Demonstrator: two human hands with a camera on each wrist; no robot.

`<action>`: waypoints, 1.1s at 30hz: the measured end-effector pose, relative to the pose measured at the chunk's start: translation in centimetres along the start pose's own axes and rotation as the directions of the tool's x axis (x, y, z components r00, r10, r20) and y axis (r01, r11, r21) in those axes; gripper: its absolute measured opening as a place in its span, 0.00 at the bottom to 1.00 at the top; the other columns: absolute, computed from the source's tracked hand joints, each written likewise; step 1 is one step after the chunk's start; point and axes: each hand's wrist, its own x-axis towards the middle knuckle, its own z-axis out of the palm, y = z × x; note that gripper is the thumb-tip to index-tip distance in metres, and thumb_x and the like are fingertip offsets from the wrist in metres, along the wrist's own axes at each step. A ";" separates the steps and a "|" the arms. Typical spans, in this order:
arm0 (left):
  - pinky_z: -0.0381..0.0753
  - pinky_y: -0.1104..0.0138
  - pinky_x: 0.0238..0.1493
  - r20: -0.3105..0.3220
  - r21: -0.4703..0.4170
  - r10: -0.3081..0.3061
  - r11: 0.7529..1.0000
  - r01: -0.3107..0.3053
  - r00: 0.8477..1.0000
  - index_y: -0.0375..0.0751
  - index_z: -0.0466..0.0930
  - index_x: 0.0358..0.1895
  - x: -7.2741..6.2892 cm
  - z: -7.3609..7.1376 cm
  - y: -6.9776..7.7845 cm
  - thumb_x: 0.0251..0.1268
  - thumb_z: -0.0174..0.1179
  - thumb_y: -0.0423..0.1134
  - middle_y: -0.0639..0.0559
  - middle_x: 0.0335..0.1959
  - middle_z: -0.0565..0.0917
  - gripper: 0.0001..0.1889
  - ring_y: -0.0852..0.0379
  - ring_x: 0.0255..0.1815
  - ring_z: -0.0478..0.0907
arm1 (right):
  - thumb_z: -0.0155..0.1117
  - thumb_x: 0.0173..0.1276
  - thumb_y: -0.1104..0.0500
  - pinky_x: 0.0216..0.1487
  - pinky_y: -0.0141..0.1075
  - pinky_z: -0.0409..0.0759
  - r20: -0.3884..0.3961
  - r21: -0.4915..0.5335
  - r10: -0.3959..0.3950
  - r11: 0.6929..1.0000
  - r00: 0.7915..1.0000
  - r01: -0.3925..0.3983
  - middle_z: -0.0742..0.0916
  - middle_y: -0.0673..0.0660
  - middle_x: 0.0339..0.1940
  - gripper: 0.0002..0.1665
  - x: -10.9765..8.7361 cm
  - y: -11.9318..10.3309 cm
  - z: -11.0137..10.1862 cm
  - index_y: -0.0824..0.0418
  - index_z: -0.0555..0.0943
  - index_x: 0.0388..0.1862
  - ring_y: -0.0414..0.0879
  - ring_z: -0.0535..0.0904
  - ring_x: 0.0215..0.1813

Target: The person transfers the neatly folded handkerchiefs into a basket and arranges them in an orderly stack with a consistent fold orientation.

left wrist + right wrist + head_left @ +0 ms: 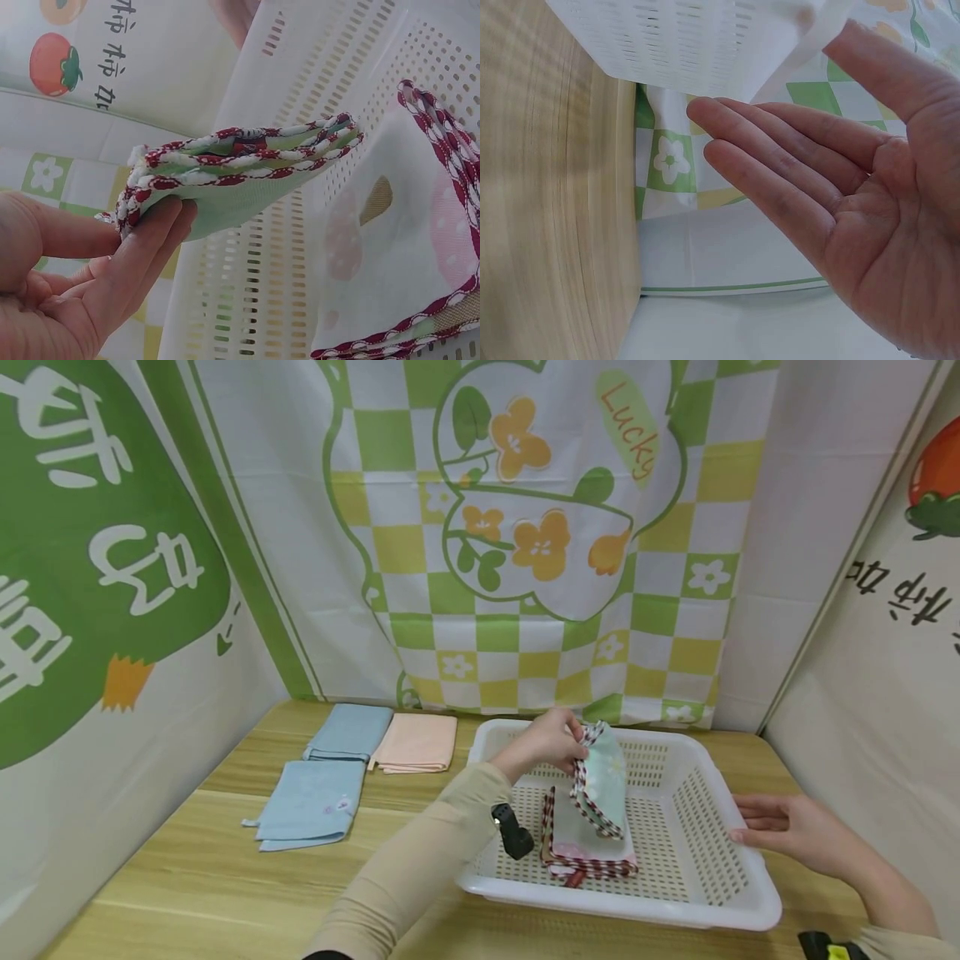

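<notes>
My left hand [553,742] pinches a folded mint-green towel [604,777] by one edge, thumb on one side and fingers on the other. Dark red and white braided trim runs along its layers, seen close up in the left wrist view [247,202]. The towel is held over a white perforated plastic basket [712,827]. Inside the basket lies another folded towel [592,839], pale with pink patches and similar trim. At the basket's right side, my right hand [798,831] has its thumb at the rim and its fingers extended along the outside, as the right wrist view shows.
Left of the basket on the wooden table [187,860] lie two folded blue towels [348,731] and a folded peach towel [416,742]. A printed curtain [540,652] hangs behind the table's far edge, and more printed fabric hangs on both sides.
</notes>
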 end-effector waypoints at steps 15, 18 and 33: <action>0.84 0.64 0.27 0.047 -0.023 -0.028 0.999 0.029 0.999 0.36 0.68 0.30 0.4 1.1 0.2 0.56 0.62 0.24 0.49 0.26 0.73 0.11 0.56 0.17 0.75 | 0.66 0.63 0.49 0.40 0.31 0.83 -0.006 -0.005 0.001 1.000 1.000 -0.001 0.81 0.71 0.53 0.40 0.0 0.0 0.0 0.78 0.69 0.61 0.40 0.84 0.44; 0.85 0.63 0.28 0.066 -0.030 -0.030 0.999 0.032 0.997 0.36 0.68 0.30 0.5 1.3 0.3 0.56 0.62 0.23 0.48 0.28 0.73 0.11 0.56 0.17 0.76 | 0.66 0.63 0.48 0.40 0.32 0.84 -0.003 -0.002 0.005 1.000 1.000 -0.005 0.81 0.71 0.54 0.40 0.0 -0.1 0.0 0.79 0.68 0.61 0.40 0.84 0.44; 0.85 0.56 0.40 0.218 -0.032 -0.079 0.996 0.088 0.973 0.37 0.65 0.26 0.2 1.6 0.2 0.60 0.59 0.23 0.49 0.25 0.72 0.12 0.56 0.20 0.77 | 0.65 0.65 0.52 0.39 0.29 0.83 -0.009 -0.031 -0.016 0.999 1.000 0.016 0.82 0.71 0.53 0.37 -0.1 0.0 0.0 0.79 0.69 0.60 0.39 0.84 0.43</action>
